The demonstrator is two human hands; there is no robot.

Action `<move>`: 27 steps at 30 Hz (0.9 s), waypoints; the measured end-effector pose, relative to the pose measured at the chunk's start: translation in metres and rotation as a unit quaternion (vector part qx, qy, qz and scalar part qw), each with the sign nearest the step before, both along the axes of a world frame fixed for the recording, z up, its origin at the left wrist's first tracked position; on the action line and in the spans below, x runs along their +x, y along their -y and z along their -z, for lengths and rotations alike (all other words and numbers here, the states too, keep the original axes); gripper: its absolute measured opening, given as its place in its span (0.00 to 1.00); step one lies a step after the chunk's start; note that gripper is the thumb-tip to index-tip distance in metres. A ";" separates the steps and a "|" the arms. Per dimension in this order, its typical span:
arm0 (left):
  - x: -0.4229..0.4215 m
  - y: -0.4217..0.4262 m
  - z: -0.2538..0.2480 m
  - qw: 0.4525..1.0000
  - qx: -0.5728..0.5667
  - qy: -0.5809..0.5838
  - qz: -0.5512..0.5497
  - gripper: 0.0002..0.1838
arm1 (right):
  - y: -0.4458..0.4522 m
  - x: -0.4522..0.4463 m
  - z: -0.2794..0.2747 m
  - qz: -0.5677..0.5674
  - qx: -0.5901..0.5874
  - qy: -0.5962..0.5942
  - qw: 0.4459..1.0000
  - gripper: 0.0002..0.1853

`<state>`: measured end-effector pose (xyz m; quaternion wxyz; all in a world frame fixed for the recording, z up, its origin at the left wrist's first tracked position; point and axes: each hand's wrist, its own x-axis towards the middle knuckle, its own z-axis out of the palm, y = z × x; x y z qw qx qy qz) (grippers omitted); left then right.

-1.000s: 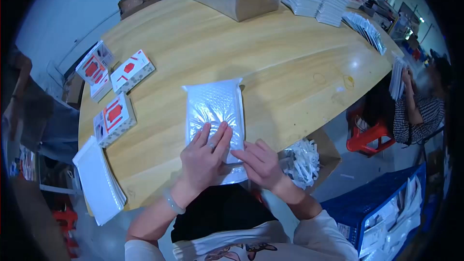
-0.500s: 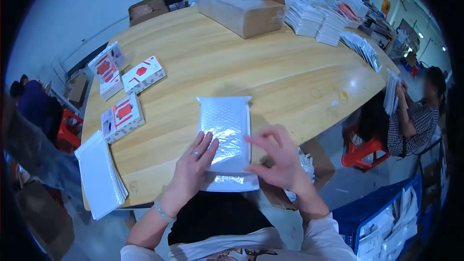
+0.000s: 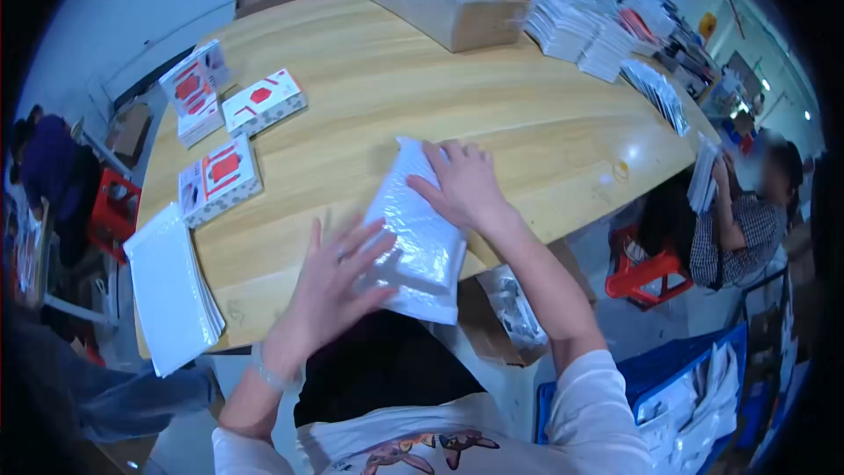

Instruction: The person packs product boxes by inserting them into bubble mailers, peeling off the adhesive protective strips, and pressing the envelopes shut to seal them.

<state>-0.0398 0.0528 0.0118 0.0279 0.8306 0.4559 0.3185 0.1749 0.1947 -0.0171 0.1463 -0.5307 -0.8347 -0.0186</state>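
A silver bubble mailer [image 3: 417, 233] lies slanted at the near edge of the wooden table [image 3: 343, 97], its top corner gripped by the right hand [image 3: 462, 183], thumb on its face. The left hand [image 3: 338, 273] is spread open, blurred, at the mailer's left side; whether it is touched cannot be told. Left of the mailer, white-and-red boxes [image 3: 220, 178] and stacked white envelopes [image 3: 174, 288] are placed.

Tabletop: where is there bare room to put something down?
The tabletop is bare between the red-and-white boxes and large carton, and from there down to the padded mailer. Crowded: left edge, with boxes and white envelopes; far right, with stacked packs.
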 end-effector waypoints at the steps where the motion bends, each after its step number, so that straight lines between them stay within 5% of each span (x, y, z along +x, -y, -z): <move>1: -0.001 0.024 0.002 0.994 -0.029 0.102 0.003 0.23 | 0.005 0.004 0.002 0.000 0.022 0.010 1.000 0.37; 7: -0.030 0.063 0.020 0.967 -0.106 0.212 -0.092 0.17 | 0.055 -0.011 -0.034 -0.105 0.053 -0.111 0.987 0.38; 9: -0.042 0.043 0.014 0.984 -0.078 0.155 -0.044 0.17 | 0.060 -0.018 -0.006 -0.249 0.015 0.006 0.968 0.38; 12: -0.045 0.026 0.019 0.998 -0.039 0.032 0.042 0.18 | 0.046 -0.009 -0.002 -0.274 0.000 0.028 0.961 0.38; 14: -0.026 -0.008 0.025 0.982 0.022 -0.078 0.168 0.19 | 0.036 -0.001 0.007 -0.377 -0.014 -0.004 0.926 0.37; 17: -0.037 -0.008 0.052 0.973 0.041 -0.122 0.192 0.23 | 0.062 0.012 0.007 -0.350 0.041 -0.060 0.934 0.33; 18: -0.029 0.003 0.039 0.971 -0.194 0.084 0.108 0.21 | 0.081 0.015 -0.003 -0.363 0.051 -0.121 0.923 0.33; 19: -0.023 0.011 0.028 0.867 -0.421 0.267 0.009 0.19 | 0.097 0.017 -0.008 -0.386 0.064 -0.183 0.902 0.32; 20: -0.018 0.007 0.034 0.868 -0.415 0.270 0.028 0.19 | 0.117 0.021 0.002 -0.376 0.020 -0.191 0.906 0.30; 23: -0.033 -0.003 0.055 0.982 -0.125 0.016 0.139 0.18 | 0.157 0.009 0.037 -0.345 -0.011 -0.242 0.907 0.24; 25: -0.048 0.005 0.098 0.946 -0.206 0.198 0.153 0.16 | 0.165 0.012 0.047 -0.308 0.003 -0.282 0.909 0.19; 27: -0.033 0.002 0.106 0.802 -0.377 0.438 0.151 0.16 | 0.166 0.027 0.048 -0.275 0.010 -0.276 0.921 0.15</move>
